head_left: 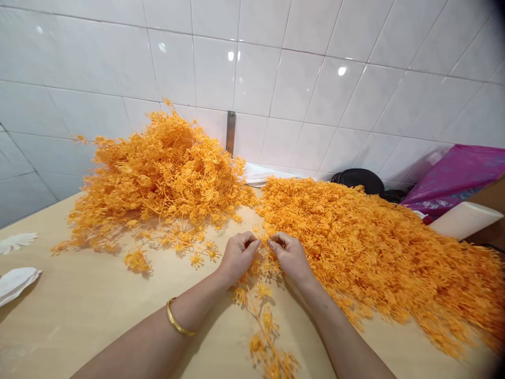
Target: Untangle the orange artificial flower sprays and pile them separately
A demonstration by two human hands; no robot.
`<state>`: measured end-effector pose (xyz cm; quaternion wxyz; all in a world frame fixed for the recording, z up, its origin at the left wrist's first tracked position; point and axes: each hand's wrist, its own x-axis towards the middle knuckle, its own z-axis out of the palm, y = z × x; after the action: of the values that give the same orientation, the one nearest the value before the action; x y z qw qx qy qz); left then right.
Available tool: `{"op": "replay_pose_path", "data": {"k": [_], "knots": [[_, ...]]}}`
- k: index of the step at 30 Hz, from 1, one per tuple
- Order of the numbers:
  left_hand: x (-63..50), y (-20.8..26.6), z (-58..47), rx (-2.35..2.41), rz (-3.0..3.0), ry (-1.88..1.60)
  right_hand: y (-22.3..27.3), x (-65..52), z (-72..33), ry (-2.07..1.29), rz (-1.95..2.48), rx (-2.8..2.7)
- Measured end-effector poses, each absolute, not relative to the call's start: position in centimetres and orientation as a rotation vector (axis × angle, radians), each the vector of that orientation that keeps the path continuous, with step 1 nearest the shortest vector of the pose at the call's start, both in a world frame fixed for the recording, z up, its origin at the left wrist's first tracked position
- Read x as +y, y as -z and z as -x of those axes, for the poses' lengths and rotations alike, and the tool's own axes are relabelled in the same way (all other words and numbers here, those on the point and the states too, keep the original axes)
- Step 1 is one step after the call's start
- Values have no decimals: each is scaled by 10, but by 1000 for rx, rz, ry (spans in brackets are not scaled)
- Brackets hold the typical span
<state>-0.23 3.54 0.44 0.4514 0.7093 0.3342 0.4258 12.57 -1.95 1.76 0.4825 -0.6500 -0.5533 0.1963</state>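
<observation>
Two bare hands meet mid-table, and we mark both as narrow, thumb against finger. Left hand (240,255) pinches the sprig (268,321) near its far end; right hand (291,255) pinches the same part from the other side, fingertips just beside the left's. Exact grip point we can't tell, too small and partly hidden by fingers. Sprig is orange, with spiky flowers along a thin stem; it lies between the forearms and runs from the fingertips toward the near edge of view. Gold bangle (178,317) we note around the left forearm, near the wrist.

Left pile (165,179): orange sprigs, heaped high, a few loose stems trailing toward the left hand. Right pile (374,247): same orange stuff, lower and wider, just beside the right hand. Both sit on the pale table (90,316). At far left we have two white pieces, one upper (18,242), one lower (18,281). Behind: tiled wall (260,79), metal strip (231,131) upright against it. Beyond the right pile we get a black item (361,181) and a purple bag (453,176).
</observation>
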Motion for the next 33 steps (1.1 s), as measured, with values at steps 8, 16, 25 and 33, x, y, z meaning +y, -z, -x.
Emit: {"op": "replay_pose_path", "data": {"k": [8, 16, 25, 33], "knots": [[44, -3, 5, 919, -1551, -1307, -21, -22, -135, -369, 1742, -1494], [35, 3, 0, 870, -1802, -1189, -24, -22, -119, -734, 1450, -1375], [33, -4, 3, 869, -2167, -1117, -22, -22, -118, -528, 1519, -1327], [27, -6, -3, 864, -2149, -1072, -30, -28, -124, 293, 1774, -1425]]}}
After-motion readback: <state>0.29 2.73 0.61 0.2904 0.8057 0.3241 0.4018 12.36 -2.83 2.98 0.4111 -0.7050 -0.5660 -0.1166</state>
